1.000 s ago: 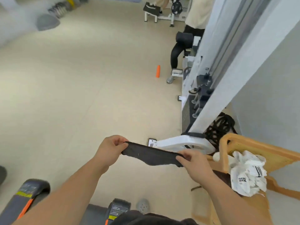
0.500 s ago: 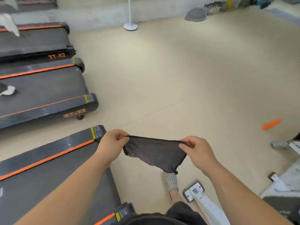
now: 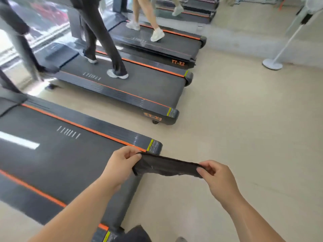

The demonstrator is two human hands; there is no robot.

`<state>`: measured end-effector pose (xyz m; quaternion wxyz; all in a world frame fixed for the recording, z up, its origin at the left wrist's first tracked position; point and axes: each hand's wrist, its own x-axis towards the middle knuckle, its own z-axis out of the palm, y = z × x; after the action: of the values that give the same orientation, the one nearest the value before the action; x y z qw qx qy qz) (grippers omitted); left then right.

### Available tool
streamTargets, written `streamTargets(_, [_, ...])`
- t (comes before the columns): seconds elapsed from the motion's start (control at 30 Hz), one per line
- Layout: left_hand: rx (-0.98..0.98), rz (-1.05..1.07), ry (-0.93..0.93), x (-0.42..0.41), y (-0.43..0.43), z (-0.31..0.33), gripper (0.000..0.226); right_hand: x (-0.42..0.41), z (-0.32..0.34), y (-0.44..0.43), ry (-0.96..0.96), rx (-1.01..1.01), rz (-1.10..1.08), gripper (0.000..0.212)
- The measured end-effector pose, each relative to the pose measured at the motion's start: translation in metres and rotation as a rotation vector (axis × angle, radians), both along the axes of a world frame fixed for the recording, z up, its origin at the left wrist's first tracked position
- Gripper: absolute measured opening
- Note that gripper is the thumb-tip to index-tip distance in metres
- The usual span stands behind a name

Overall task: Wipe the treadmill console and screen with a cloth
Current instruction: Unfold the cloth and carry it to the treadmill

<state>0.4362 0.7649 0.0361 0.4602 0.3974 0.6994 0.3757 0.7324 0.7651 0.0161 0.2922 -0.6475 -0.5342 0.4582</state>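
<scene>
A dark grey cloth (image 3: pixel 166 166) is stretched between my two hands at the bottom middle of the head view. My left hand (image 3: pixel 120 165) pinches its left end above the rear corner of the nearest treadmill (image 3: pixel 57 154). My right hand (image 3: pixel 216 179) pinches its right end over the beige floor. The nearest treadmill is black with orange stripes, and its belt fills the lower left. Its console and screen are out of view.
Two more black treadmills (image 3: pixel 132 84) stand beyond it, each with a person walking on the belt (image 3: pixel 103 44). A white stand with a round base (image 3: pixel 272 63) is at the right. Beige floor (image 3: pixel 244 128) spreads to the right.
The view has swung left from the white machines and wooden chair to the row of treadmills. Both hands have kept hold of the cloth, now pulled flatter between them.
</scene>
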Motion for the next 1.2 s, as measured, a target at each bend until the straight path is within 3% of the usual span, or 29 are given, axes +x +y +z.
streamTargets(0.17, [0.019,0.229,-0.013,-0.056,0.003,0.001,0.018,-0.064,-0.004,0.070,0.015,0.025,0.175,0.017])
streamTargets(0.4, [0.026,0.513,-0.072,-0.163,0.026,-0.020,0.015,-0.197,0.002,0.155,-0.151,0.148,0.439,0.025])
streamTargets(0.67, [0.060,0.634,-0.131,-0.289,0.054,-0.004,0.012,-0.348,0.023,0.228,-0.241,0.247,0.548,0.013])
streamTargets(1.0, [0.100,0.935,-0.063,-0.402,0.057,-0.003,0.009,-0.533,0.028,0.287,-0.219,0.301,0.821,0.021])
streamTargets(1.2, [0.068,1.097,-0.026,-0.492,0.097,0.005,0.009,-0.659,0.027,0.339,-0.079,0.229,0.928,0.027])
